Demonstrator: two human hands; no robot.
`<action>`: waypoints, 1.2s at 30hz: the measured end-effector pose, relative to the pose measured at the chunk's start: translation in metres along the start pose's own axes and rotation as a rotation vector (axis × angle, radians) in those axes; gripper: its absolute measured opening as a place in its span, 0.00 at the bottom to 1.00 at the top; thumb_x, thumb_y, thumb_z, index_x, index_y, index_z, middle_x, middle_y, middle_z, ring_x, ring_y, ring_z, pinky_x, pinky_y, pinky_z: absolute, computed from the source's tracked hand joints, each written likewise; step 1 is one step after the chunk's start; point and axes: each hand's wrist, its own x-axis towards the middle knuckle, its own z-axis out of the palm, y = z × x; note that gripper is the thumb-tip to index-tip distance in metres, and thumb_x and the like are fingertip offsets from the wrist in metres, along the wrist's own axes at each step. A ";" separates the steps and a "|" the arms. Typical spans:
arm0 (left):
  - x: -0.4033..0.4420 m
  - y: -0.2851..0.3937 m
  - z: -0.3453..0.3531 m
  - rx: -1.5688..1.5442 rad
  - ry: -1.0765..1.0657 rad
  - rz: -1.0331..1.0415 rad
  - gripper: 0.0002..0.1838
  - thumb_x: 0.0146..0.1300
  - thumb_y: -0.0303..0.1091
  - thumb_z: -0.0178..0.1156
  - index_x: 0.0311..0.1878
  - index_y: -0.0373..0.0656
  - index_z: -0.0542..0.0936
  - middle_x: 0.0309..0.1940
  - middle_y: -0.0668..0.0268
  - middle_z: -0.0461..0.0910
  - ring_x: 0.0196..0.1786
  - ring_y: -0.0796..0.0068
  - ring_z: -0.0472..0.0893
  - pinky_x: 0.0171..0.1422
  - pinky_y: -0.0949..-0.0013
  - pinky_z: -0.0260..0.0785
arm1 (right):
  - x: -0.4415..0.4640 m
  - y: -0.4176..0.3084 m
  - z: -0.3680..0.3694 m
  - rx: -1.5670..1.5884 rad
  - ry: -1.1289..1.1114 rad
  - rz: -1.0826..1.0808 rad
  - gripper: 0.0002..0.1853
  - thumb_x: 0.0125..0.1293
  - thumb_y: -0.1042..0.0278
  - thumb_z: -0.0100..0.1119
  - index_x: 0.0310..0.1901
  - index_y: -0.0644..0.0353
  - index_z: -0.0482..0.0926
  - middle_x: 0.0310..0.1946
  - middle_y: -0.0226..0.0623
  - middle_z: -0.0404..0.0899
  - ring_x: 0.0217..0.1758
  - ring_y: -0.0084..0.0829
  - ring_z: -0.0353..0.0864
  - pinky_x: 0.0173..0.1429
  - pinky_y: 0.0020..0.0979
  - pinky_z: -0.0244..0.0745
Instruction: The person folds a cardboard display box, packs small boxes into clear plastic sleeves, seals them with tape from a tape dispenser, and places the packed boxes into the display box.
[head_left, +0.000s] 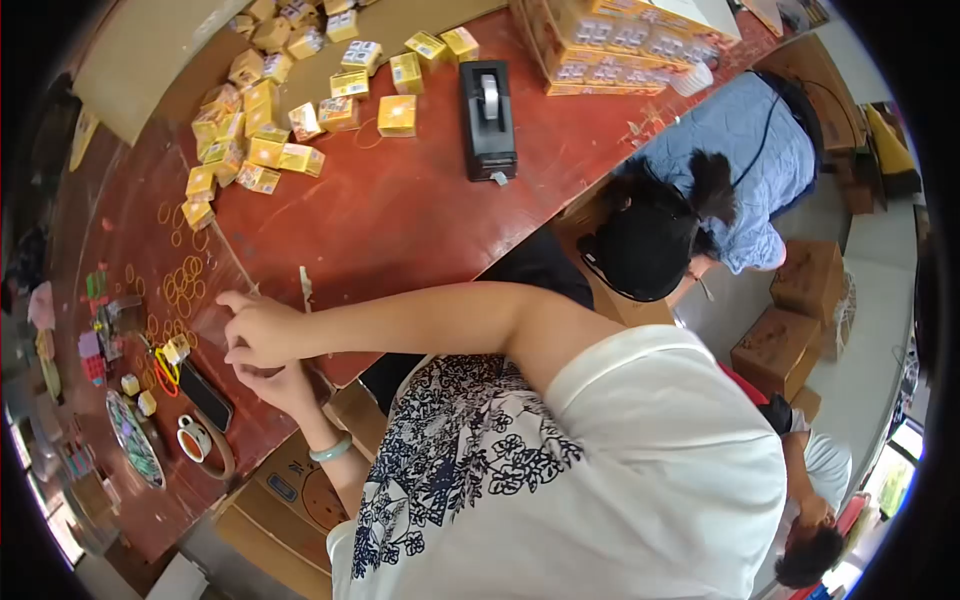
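Note:
My right hand (262, 332) reaches over the table's near edge with its fingers apart and slightly bent; I make out nothing held in it. Just below and partly behind it is my left hand (280, 388), with a pale green bangle (331, 449) on the wrist. Most of its fingers are hidden, so its grip does not show. Beyond the hands, many yellow rubber bands (184, 282) lie loose on the red table (380, 225). Beside the left hand are a black phone (206, 396) and yellow-handled scissors (163, 372).
Small yellow boxes (262, 105) lie in a heap, near a black tape dispenser (487, 130). Wrapped boxes (610, 65) are stacked at the table's far end. A cup (191, 440) stands near the edge. A person in blue (745, 145) bends beside the table; cartons (775, 345) stand behind.

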 end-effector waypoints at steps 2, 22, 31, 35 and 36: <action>0.006 0.019 -0.016 -0.232 -0.015 -0.050 0.30 0.53 0.26 0.73 0.59 0.33 0.74 0.50 0.55 0.83 0.45 0.67 0.83 0.54 0.71 0.73 | -0.014 -0.024 -0.023 0.198 0.137 -0.276 0.26 0.59 0.62 0.67 0.57 0.65 0.77 0.71 0.56 0.62 0.65 0.51 0.73 0.62 0.46 0.72; 0.011 0.134 0.060 -1.220 -0.614 -0.419 0.42 0.51 0.11 0.67 0.69 0.43 0.60 0.53 0.55 0.75 0.46 0.67 0.80 0.53 0.69 0.76 | -0.049 -0.034 -0.262 -0.200 0.519 0.076 0.14 0.67 0.73 0.61 0.53 0.64 0.79 0.46 0.37 0.82 0.39 0.26 0.81 0.44 0.26 0.78; 0.026 0.130 0.047 -0.618 -0.372 -0.064 0.40 0.51 0.18 0.72 0.66 0.45 0.65 0.49 0.63 0.78 0.45 0.74 0.79 0.50 0.72 0.73 | -0.015 0.005 -0.242 -1.121 0.328 0.713 0.20 0.60 0.68 0.70 0.51 0.62 0.75 0.44 0.44 0.78 0.39 0.36 0.82 0.44 0.32 0.78; 0.026 0.121 0.040 -0.559 -0.354 -0.050 0.41 0.50 0.20 0.74 0.67 0.45 0.65 0.48 0.64 0.78 0.44 0.75 0.78 0.50 0.73 0.73 | -0.025 0.033 -0.237 -1.230 0.252 0.491 0.26 0.60 0.65 0.70 0.57 0.64 0.72 0.45 0.46 0.78 0.43 0.41 0.82 0.48 0.37 0.79; 0.025 0.119 0.039 -0.539 -0.344 -0.048 0.41 0.50 0.20 0.74 0.67 0.46 0.65 0.48 0.64 0.79 0.44 0.76 0.78 0.50 0.73 0.73 | -0.027 0.038 -0.239 -1.264 0.221 0.413 0.28 0.60 0.64 0.71 0.59 0.64 0.71 0.45 0.46 0.78 0.45 0.42 0.82 0.50 0.39 0.79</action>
